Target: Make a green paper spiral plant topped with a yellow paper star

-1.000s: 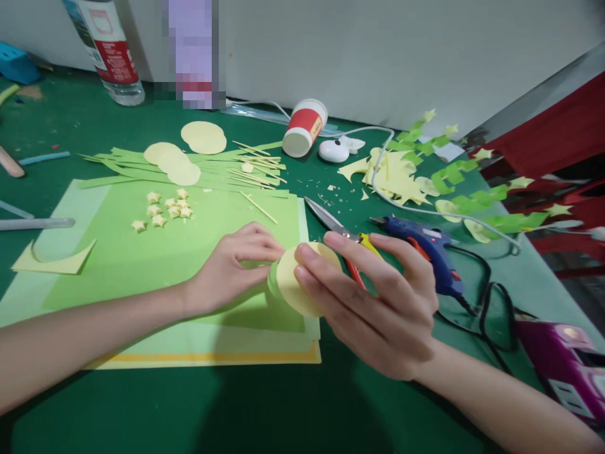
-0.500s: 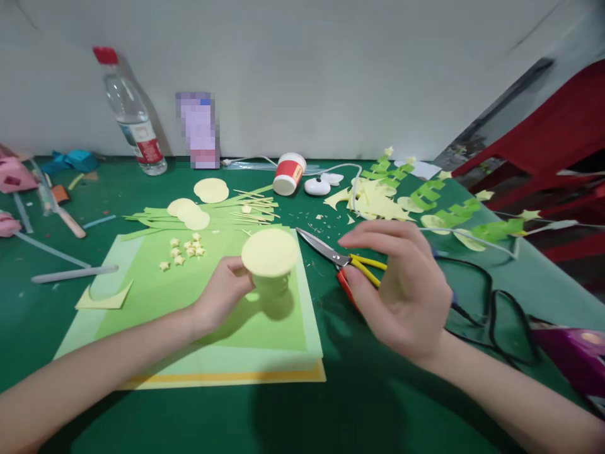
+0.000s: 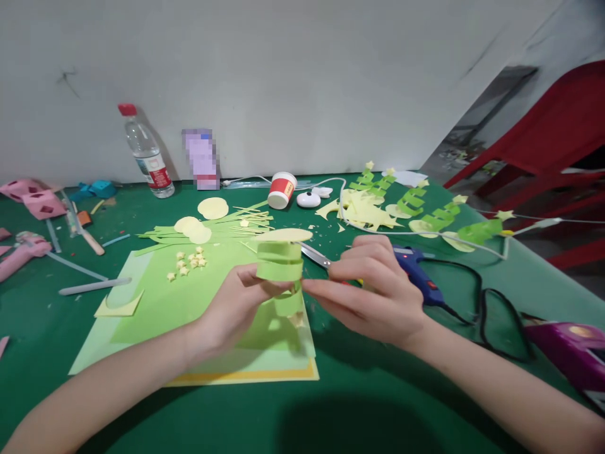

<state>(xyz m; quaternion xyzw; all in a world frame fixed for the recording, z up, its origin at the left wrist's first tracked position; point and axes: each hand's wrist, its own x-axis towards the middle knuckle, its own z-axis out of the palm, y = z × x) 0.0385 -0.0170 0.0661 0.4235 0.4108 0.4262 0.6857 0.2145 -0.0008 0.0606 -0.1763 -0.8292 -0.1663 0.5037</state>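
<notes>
My left hand [image 3: 231, 309] is closed on a green paper spiral [image 3: 280, 261], pinching it from the left. A pale yellow paper disc [image 3: 283, 235] sits at its top, seen nearly edge-on. Lower down the curl hangs a small pale shape, possibly a star, too blurred to be sure. From the right, my right hand [image 3: 378, 296] meets the strip's edge with its fingertips together; its thumb is hidden. Scissors [image 3: 316, 255] lie behind that hand, their handles mostly covered. Under the left hand are stacked green paper sheets [image 3: 189, 315], with several tiny folded stars [image 3: 186, 260] on top.
A blue glue gun [image 3: 420, 274] and its black cord lie at right. Finished green spirals with stars [image 3: 411, 202] stand behind, near yellow paper scraps [image 3: 362, 211]. Toward the wall are a bottle [image 3: 149, 157], a phone [image 3: 201, 159], a paper cup [image 3: 282, 190] and an earbud case [image 3: 308, 200].
My left hand has tipped the spiral, so the disc shows edge-on and the green curl is visible. My right hand has moved left from beside the scissors, closing its fingers at the curl.
</notes>
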